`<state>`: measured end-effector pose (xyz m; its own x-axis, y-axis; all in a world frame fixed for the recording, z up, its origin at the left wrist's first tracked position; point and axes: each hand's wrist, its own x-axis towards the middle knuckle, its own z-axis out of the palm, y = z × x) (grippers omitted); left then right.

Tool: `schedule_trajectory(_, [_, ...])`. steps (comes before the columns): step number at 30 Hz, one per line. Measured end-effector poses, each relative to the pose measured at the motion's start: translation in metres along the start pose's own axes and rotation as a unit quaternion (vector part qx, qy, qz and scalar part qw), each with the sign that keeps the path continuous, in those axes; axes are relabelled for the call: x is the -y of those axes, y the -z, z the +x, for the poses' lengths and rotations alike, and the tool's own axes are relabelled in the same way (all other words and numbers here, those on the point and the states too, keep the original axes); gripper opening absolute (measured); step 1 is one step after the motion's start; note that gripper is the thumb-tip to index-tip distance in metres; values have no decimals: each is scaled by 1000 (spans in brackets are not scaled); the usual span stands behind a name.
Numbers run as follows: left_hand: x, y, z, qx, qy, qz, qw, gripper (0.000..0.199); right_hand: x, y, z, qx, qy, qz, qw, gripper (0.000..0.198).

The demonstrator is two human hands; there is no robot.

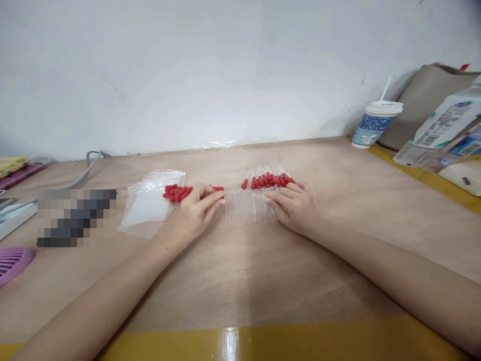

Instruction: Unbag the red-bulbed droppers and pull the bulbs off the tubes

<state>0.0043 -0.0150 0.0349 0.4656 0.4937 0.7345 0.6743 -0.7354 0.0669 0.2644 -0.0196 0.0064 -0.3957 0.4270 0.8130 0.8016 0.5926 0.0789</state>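
My left hand (pixel 198 209) is closed in a pinch, with a little red showing at the fingertips, apparently a red rubber bulb. Behind those fingers lies another red bulb (pixel 217 188). A pile of red rubber bulbs (pixel 175 194) rests to the left, partly covered by the hand. My right hand (pixel 298 206) pinches a thin clear tube (pixel 259 196) that points left, above a row of clear tubes (pixel 236 206) lying side by side on the table. Just beyond sit several droppers (pixel 272 179), clear tubes with red bulbs on their near ends.
Clear zip bags (pixel 148 205) lie left of the bulbs. Farther left are a pixelated dark object (pixel 77 218), a grey cable (pixel 84 175) and a purple slotted item (pixel 15 263). At right stand a paper cup (pixel 376 125) with a straw and a tilted plastic bottle (pixel 432 128).
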Motion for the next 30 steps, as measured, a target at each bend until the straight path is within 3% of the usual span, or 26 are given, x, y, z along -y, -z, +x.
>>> schedule_trajectory(5, [38, 18, 13, -6, 171, 29, 985, 23, 4, -9, 7, 41, -57, 22, 997, 20])
schedule_trajectory(8, [60, 36, 17, 34, 316, -22, 948, 31, 5, -10, 9, 37, -82, 47, 995, 14])
schedule_trajectory(11, [74, 50, 19, 37, 391, -55, 918, 41, 7, -9, 9, 46, -82, 51, 994, 14])
schedule_trajectory(21, [88, 60, 12, 117, 416, -30, 901, 31, 14, -2, 10, 139, -25, 48, 989, 30])
schedule_trajectory(30, [88, 61, 13, 173, 422, 3, 890, 19, 15, -4, 9, 133, -4, 51, 990, 44])
